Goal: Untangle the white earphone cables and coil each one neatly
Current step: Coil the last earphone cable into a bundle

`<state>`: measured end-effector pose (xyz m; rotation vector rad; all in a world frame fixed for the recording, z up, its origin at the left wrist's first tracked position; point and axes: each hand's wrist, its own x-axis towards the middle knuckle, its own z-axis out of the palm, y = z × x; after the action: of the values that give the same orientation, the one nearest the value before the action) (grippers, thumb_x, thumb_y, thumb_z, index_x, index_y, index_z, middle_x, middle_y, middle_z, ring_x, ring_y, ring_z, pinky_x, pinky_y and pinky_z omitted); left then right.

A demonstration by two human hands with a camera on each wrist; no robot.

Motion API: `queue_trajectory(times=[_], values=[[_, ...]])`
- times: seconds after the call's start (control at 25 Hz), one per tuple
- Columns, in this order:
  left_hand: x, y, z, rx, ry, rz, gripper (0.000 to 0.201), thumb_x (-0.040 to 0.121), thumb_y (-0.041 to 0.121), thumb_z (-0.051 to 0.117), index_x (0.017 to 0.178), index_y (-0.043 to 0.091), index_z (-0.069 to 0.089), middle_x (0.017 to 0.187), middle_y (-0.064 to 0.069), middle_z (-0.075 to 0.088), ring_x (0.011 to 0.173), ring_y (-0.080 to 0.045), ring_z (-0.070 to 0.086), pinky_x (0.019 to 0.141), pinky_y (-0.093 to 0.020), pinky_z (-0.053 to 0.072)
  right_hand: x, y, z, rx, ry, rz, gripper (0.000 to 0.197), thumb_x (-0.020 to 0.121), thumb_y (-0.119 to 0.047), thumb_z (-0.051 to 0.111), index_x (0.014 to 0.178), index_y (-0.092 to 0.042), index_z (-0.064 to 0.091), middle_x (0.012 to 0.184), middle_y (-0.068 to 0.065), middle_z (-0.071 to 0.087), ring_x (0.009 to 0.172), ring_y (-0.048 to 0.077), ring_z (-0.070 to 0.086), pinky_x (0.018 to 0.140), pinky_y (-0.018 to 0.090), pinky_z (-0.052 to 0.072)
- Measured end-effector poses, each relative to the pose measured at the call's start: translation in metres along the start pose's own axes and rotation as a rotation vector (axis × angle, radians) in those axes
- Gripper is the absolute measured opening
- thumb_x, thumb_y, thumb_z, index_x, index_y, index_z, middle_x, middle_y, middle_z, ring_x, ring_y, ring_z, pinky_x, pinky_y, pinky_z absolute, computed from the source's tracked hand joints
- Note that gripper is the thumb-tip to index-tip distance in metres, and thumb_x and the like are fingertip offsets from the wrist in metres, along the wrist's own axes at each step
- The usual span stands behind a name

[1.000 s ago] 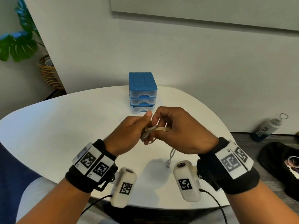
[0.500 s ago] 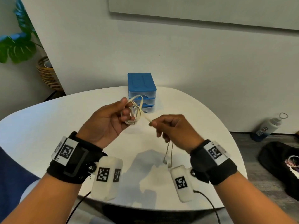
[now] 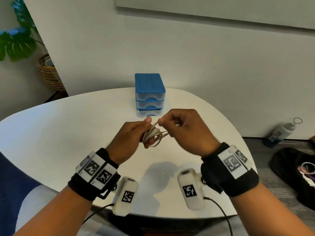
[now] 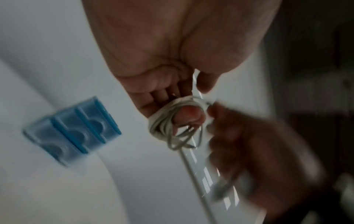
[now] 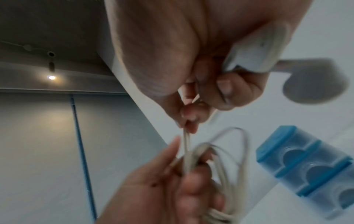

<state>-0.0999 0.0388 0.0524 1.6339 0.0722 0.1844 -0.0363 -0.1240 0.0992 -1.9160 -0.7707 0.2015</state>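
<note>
A white earphone cable (image 3: 153, 135) is wound in several loops round the fingers of my left hand (image 3: 131, 135), held above the white table (image 3: 68, 133). In the left wrist view the coil (image 4: 172, 121) wraps my fingertips, and a strand trails down from it. My right hand (image 3: 185, 128) sits close beside it on the right and pinches the cable's free strand (image 5: 185, 137) between thumb and forefinger, just above the coil (image 5: 226, 163). An earbud (image 5: 314, 81) shows blurred by my right palm.
A small blue three-drawer box (image 3: 150, 95) stands on the table just behind my hands. On the floor at the right are a bottle (image 3: 281, 132) and a black bag (image 3: 294, 174). A plant (image 3: 17, 41) in a wicker basket stands at the far left.
Half a second ago my hands were apart, the left raised with the coil and the right drawing the strand out. Now they are back together and the hanging tail has been taken up.
</note>
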Motion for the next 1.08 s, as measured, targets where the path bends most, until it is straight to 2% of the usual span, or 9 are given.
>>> queue_trajectory(times=[0.08, 0.2, 0.4, 0.52, 0.64, 0.8, 0.88, 0.96, 1.08], values=[[0.002, 0.009, 0.001, -0.202, -0.027, -0.031, 0.028, 0.085, 0.03, 0.062, 0.061, 0.018, 0.066, 0.056, -0.003, 0.054, 0.052, -0.013, 0.045, 0.054, -0.02, 0.042, 0.005, 0.014, -0.006, 0.082, 0.108, 0.072, 0.011, 0.088, -0.016, 0.068, 0.088, -0.006, 0.073, 0.051, -0.014, 0.058, 0.046, 0.001, 0.049, 0.049, 0.01, 0.037], [0.001, 0.01, -0.002, -0.439, -0.058, -0.089, 0.013, 0.075, 0.009, 0.073, 0.064, 0.016, 0.071, 0.054, 0.002, 0.051, 0.048, -0.007, 0.047, 0.058, -0.019, 0.048, 0.005, 0.027, -0.001, 0.341, 0.073, 0.186, 0.007, 0.088, -0.004, 0.065, 0.091, -0.005, 0.071, 0.062, -0.002, 0.064, 0.044, 0.005, 0.045, 0.042, 0.014, 0.036], [0.008, 0.004, -0.011, -0.718, 0.022, -0.185, 0.014, 0.086, 0.019, 0.054, 0.08, 0.01, 0.061, 0.063, 0.001, 0.047, 0.052, -0.006, 0.047, 0.064, -0.023, 0.054, 0.001, 0.036, 0.027, 0.427, -0.059, 0.289, 0.007, 0.089, 0.001, 0.063, 0.093, -0.002, 0.068, 0.068, 0.007, 0.069, 0.048, 0.007, 0.06, 0.046, 0.013, 0.043], [0.011, -0.004, -0.012, -0.678, 0.065, -0.234, 0.016, 0.089, 0.026, 0.054, 0.085, 0.01, 0.056, 0.067, 0.002, 0.048, 0.051, -0.004, 0.045, 0.06, -0.02, 0.051, -0.001, 0.04, 0.032, 0.16, -0.159, 0.22, 0.012, 0.089, -0.01, 0.066, 0.09, 0.001, 0.072, 0.073, 0.006, 0.07, 0.056, 0.001, 0.06, 0.056, 0.012, 0.046], [0.009, -0.006, -0.003, -0.565, 0.098, -0.248, 0.018, 0.093, 0.022, 0.052, 0.081, 0.01, 0.059, 0.068, 0.001, 0.05, 0.049, -0.004, 0.047, 0.056, -0.02, 0.05, -0.001, 0.043, 0.031, -0.21, -0.167, 0.177, 0.013, 0.087, -0.021, 0.068, 0.078, -0.015, 0.073, 0.067, -0.005, 0.068, 0.053, -0.002, 0.058, 0.057, 0.012, 0.042], [0.009, -0.005, 0.006, -0.502, 0.106, -0.202, 0.019, 0.091, 0.022, 0.054, 0.078, 0.01, 0.061, 0.072, -0.003, 0.054, 0.056, -0.008, 0.049, 0.057, -0.021, 0.051, 0.003, 0.044, 0.027, 0.001, 0.077, 0.273, 0.022, 0.087, -0.011, 0.067, 0.067, -0.019, 0.071, 0.062, 0.005, 0.069, 0.06, 0.02, 0.068, 0.068, 0.042, 0.06], [0.009, -0.005, 0.007, -0.441, 0.092, -0.167, 0.018, 0.085, 0.027, 0.058, 0.08, 0.011, 0.065, 0.082, -0.006, 0.064, 0.069, -0.013, 0.058, 0.062, -0.025, 0.052, 0.005, 0.044, 0.026, 0.075, 0.16, 0.29, 0.014, 0.086, -0.009, 0.068, 0.075, -0.012, 0.076, 0.071, 0.009, 0.071, 0.065, 0.028, 0.067, 0.071, 0.046, 0.059], [0.008, -0.003, 0.008, -0.392, 0.08, -0.12, 0.018, 0.081, 0.029, 0.058, 0.073, 0.016, 0.069, 0.08, -0.002, 0.068, 0.077, -0.015, 0.061, 0.066, -0.026, 0.053, 0.006, 0.045, 0.026, 0.049, 0.17, 0.269, 0.009, 0.084, -0.011, 0.069, 0.078, -0.011, 0.076, 0.076, 0.004, 0.07, 0.068, 0.029, 0.069, 0.07, 0.043, 0.06], [0.006, 0.0, 0.01, -0.386, 0.051, -0.106, 0.037, 0.092, 0.02, 0.051, 0.062, 0.019, 0.071, 0.07, 0.004, 0.067, 0.076, -0.011, 0.064, 0.07, -0.023, 0.053, 0.005, 0.048, 0.025, -0.139, 0.134, 0.227, 0.012, 0.084, -0.015, 0.07, 0.074, -0.021, 0.074, 0.073, -0.01, 0.063, 0.058, 0.01, 0.066, 0.064, 0.024, 0.051]])
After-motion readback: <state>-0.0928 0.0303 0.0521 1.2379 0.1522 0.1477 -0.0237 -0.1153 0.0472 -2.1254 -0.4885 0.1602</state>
